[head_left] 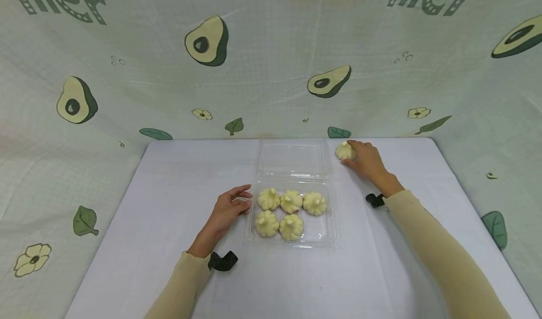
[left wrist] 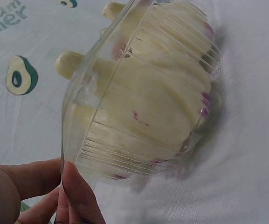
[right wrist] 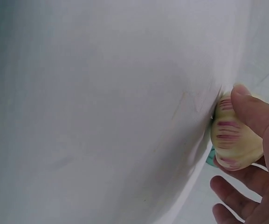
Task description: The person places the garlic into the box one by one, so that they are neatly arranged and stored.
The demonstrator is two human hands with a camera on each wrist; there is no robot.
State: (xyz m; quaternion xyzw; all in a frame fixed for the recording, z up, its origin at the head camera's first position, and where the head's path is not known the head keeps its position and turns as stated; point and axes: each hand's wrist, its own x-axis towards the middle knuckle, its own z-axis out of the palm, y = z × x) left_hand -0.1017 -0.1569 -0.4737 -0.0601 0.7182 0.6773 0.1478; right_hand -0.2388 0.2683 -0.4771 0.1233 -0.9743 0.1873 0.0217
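- The garlic bulb [head_left: 345, 150] sits between the thumb and fingers of your right hand [head_left: 367, 161], near the far edge of the surface [head_left: 190, 168]; it looks to be touching the surface beneath your grip.
- Judging by its smooth, glossy skin and painted-looking purple streaks, it is probably a light, fairly stiff imitation, a little slippery but not fragile.
- You have it well placed: thumb on one side of the round body, fingers on the other. The widest part should hold best; the stubby stem would give you less to grip.
- Left of those fingers and nearer you, well apart from them, stands the clear container [head_left: 334, 236]. Your left hand [head_left: 228, 211] pinches its left rim between thumb and finger.
- That thin plastic likely flexes and weighs little, so keep your pinch gentle on the rim; hard squeezing could buckle the wall.
- Just right of your left fingers, inside the container, five more bulbs [head_left: 291, 201] stand stem up: three in the far row, two in the near row.
- Beyond your left fingers, the clear lid [head_left: 293, 158] lies folded back, away from you.
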